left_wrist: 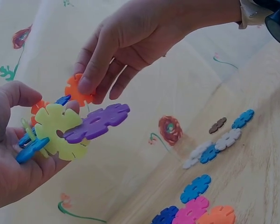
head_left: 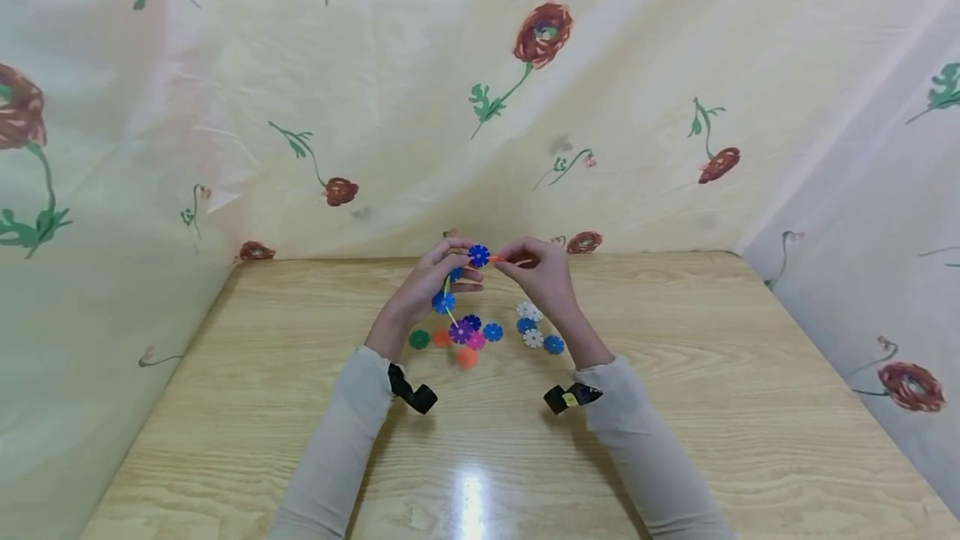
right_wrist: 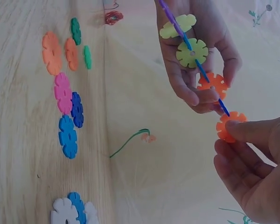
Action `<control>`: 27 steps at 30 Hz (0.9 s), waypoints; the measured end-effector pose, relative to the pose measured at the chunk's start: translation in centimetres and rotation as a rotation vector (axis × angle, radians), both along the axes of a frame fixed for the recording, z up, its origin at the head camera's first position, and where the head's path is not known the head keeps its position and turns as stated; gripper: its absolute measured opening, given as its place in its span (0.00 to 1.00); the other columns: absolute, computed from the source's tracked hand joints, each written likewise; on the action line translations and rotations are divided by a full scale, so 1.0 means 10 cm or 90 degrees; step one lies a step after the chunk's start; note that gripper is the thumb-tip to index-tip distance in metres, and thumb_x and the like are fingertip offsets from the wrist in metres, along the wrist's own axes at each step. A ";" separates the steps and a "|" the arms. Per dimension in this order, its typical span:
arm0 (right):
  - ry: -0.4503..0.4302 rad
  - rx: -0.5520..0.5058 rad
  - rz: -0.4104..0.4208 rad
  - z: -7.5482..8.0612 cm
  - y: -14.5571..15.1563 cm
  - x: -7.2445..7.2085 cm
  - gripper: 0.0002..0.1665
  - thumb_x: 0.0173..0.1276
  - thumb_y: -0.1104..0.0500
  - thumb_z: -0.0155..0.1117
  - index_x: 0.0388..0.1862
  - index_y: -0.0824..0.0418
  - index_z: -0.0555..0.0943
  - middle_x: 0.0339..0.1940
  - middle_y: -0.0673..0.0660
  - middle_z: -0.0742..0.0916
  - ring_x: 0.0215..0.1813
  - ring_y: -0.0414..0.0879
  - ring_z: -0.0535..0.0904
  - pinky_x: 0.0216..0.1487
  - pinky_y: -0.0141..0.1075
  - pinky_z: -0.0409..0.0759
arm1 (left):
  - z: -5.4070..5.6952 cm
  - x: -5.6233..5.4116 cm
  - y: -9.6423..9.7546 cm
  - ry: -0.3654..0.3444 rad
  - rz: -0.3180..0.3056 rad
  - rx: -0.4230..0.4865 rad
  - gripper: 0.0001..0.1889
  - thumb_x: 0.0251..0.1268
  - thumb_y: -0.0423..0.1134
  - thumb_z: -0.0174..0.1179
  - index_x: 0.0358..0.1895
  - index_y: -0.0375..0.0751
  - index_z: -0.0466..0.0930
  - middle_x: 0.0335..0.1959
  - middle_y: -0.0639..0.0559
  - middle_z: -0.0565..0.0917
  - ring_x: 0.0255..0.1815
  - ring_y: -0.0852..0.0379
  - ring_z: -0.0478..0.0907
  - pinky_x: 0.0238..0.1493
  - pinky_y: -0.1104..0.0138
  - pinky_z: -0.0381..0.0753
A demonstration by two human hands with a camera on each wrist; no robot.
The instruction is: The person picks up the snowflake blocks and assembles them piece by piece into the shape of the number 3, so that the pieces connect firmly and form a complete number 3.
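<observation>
My left hand [head_left: 423, 282] holds a chain of interlocking plastic flower discs above the table's far part. In the chain are a purple disc [left_wrist: 100, 122], yellow-green discs [right_wrist: 192, 53], blue discs and an orange disc [right_wrist: 213, 84] near the left fingertips. A dark blue disc [head_left: 478, 255] is at the chain's upper end. My right hand [head_left: 546, 273] pinches another orange disc [left_wrist: 73, 88] between thumb and fingers, its edge right at that dark blue disc. The chain's lower end hangs toward the table, and the left fingers partly hide its middle.
Below the hands on the wooden table [head_left: 300, 407] lie loose discs, among them a green disc [head_left: 419, 339], a pink disc [right_wrist: 63, 93] and a blue disc [head_left: 492, 332]. A group of white discs [head_left: 533, 338] and blue ones lies further right. Flowered cloth [head_left: 420, 107] rises behind the table.
</observation>
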State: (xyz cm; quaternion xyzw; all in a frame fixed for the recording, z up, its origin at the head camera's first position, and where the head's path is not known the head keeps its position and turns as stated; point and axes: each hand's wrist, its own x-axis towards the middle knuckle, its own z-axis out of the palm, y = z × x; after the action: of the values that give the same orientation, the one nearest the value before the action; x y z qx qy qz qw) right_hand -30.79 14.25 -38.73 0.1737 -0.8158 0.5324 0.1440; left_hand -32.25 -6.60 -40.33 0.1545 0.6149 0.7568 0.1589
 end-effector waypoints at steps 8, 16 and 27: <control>0.010 -0.007 -0.002 0.01 -0.03 0.01 0.05 0.67 0.64 0.73 0.38 0.66 0.88 0.39 0.64 0.90 0.42 0.56 0.87 0.41 0.22 0.83 | 0.01 0.01 0.01 -0.023 0.011 0.024 0.15 0.83 0.37 0.47 0.65 0.37 0.70 0.45 0.50 0.80 0.42 0.53 0.85 0.53 0.57 0.88; 0.009 -0.004 -0.003 0.00 -0.01 -0.01 0.06 0.67 0.64 0.72 0.38 0.66 0.88 0.39 0.64 0.90 0.42 0.55 0.87 0.42 0.22 0.83 | 0.02 0.02 0.01 -0.023 0.029 0.012 0.13 0.81 0.36 0.52 0.62 0.39 0.73 0.42 0.50 0.85 0.39 0.55 0.86 0.56 0.53 0.87; 0.032 -0.040 -0.003 -0.03 0.01 -0.03 0.05 0.65 0.65 0.74 0.38 0.67 0.89 0.38 0.66 0.90 0.35 0.44 0.84 0.39 0.22 0.82 | -0.03 -0.01 0.03 0.042 0.007 0.046 0.08 0.79 0.32 0.52 0.55 0.40 0.76 0.41 0.50 0.86 0.39 0.57 0.88 0.59 0.47 0.83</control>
State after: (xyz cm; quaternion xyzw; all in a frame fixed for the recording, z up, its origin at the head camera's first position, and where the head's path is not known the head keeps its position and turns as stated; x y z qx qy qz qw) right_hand -31.08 14.39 -38.98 0.1806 -0.7954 0.5527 0.1709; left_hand -32.31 -6.26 -40.66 0.1817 0.5930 0.7738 0.1290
